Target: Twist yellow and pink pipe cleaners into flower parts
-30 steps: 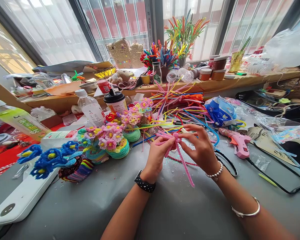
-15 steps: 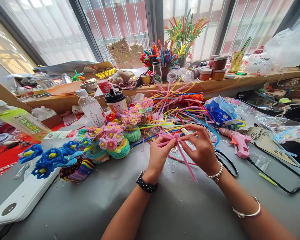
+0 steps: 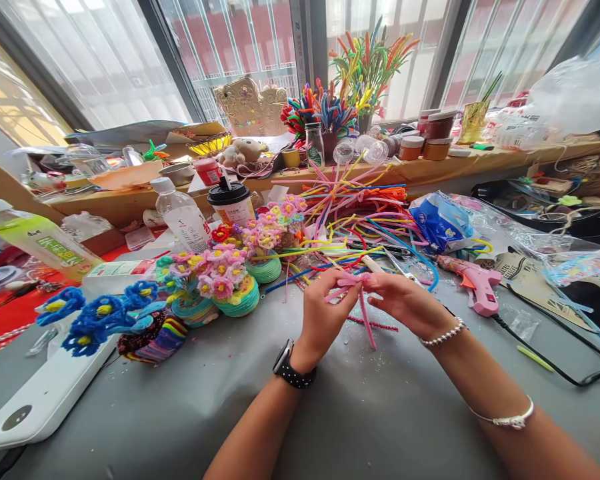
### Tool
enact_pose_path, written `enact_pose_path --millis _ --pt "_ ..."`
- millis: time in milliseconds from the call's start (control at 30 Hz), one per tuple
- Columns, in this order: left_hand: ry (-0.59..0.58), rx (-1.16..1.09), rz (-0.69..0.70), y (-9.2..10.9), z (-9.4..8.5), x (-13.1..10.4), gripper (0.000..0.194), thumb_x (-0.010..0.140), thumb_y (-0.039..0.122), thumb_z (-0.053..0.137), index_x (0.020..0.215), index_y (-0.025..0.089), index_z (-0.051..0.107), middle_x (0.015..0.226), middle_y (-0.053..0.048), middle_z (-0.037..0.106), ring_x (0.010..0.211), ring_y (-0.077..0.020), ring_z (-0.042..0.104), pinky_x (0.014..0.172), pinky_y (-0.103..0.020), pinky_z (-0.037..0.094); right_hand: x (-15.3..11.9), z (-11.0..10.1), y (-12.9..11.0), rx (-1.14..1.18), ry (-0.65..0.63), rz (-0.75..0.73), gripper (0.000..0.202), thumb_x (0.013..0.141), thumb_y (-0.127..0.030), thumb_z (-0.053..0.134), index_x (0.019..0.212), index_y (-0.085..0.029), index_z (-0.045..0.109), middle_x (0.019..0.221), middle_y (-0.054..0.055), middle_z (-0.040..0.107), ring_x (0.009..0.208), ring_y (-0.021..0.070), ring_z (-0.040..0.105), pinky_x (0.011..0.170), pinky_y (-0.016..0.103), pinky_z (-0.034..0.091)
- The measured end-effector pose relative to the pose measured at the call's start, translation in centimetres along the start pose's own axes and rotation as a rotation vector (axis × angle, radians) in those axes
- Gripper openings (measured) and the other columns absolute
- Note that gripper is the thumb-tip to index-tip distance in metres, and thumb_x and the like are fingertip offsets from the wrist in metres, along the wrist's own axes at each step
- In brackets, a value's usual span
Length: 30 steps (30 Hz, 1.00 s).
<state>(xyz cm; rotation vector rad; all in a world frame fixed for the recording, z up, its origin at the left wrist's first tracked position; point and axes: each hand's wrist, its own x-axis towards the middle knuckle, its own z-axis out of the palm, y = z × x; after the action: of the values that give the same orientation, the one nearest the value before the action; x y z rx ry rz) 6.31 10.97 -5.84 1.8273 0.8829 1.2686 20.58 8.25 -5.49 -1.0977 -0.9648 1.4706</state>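
A bent pink pipe cleaner (image 3: 365, 319) is held above the grey table, with one straight end hanging down between my hands. My left hand (image 3: 325, 310) pinches its looped part between thumb and fingers. From the other side my right hand (image 3: 405, 300) closes thumb and fingertips on the same loops; the exact grip is partly hidden. Below lies a red glittery pipe cleaner (image 3: 375, 324). Behind my hands spreads a heap of loose coloured pipe cleaners (image 3: 375, 200).
Left stand pots of pink pipe-cleaner flowers (image 3: 223, 273), blue flowers (image 3: 105, 317), a white power bank (image 3: 45, 407) and a clear bottle (image 3: 180, 213). Right lie a pink glue gun (image 3: 473, 283) with its black cord, and a blue packet (image 3: 443, 221). A cluttered sill (image 3: 275, 177) runs behind.
My right hand has turned, its fingers now drawn together over the pink loops. The hanging end has swung left and points more steeply down.
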Motion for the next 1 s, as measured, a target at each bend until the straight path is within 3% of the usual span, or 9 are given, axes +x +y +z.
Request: enact_pose_path --millis 100,233,600,833,1000 --pt "-0.027 -0.191 -0.173 -0.08 -0.27 0.42 0.016 0.067 0.029 0.061 0.072 0.014 0.062 0.072 -0.003 0.063 0.067 -0.0129 0.057 0.064 -0.024 0.045 -0.03 -0.06 -0.15 0.038 -0.052 -0.030 0.011 0.068 -0.029 0.060 0.074 -0.022 0.065 0.089 0.001 0.059 0.090 0.0163 0.049 0.079 0.031 0.036" --pt "0.007 -0.432 -0.366 -0.22 -0.51 0.87 0.019 0.062 0.029 0.065 0.073 0.013 0.062 0.069 -0.002 0.064 0.064 -0.0123 0.058 0.063 -0.024 0.045 0.03 -0.17 -0.37 -0.091 0.008 -0.174 0.015 0.069 -0.034 0.060 0.076 -0.022 0.066 0.097 0.003 0.057 0.092 0.0173 0.049 0.079 0.032 0.037" --pt "-0.016 -0.520 -0.403 -0.01 -0.27 0.76 0.017 0.060 0.027 0.067 0.068 0.013 0.063 0.065 -0.001 0.062 0.062 -0.0111 0.056 0.062 -0.023 0.044 0.10 0.12 -0.07 -0.150 0.011 -0.236 0.018 0.067 -0.035 0.061 0.077 -0.021 0.067 0.098 0.004 0.058 0.095 0.0189 0.050 0.080 0.032 0.040" --pt "-0.060 -0.646 -0.534 0.05 -0.29 0.89 0.017 0.060 0.025 0.067 0.068 0.011 0.062 0.064 -0.002 0.061 0.061 -0.0102 0.055 0.065 -0.025 0.044 0.33 0.05 0.10 -0.172 -0.005 -0.258 0.017 0.068 -0.035 0.061 0.071 -0.018 0.066 0.100 0.006 0.057 0.098 0.0198 0.049 0.083 0.033 0.038" --pt "-0.043 -0.539 -0.463 -0.28 -0.22 0.80 0.017 0.061 0.027 0.066 0.068 0.013 0.061 0.067 -0.002 0.061 0.064 -0.0113 0.055 0.065 -0.025 0.043 0.65 0.10 0.38 -0.190 0.089 -0.208 0.029 0.073 -0.044 0.051 0.076 -0.019 0.064 0.096 0.005 0.058 0.090 0.0176 0.052 0.073 0.030 0.042"
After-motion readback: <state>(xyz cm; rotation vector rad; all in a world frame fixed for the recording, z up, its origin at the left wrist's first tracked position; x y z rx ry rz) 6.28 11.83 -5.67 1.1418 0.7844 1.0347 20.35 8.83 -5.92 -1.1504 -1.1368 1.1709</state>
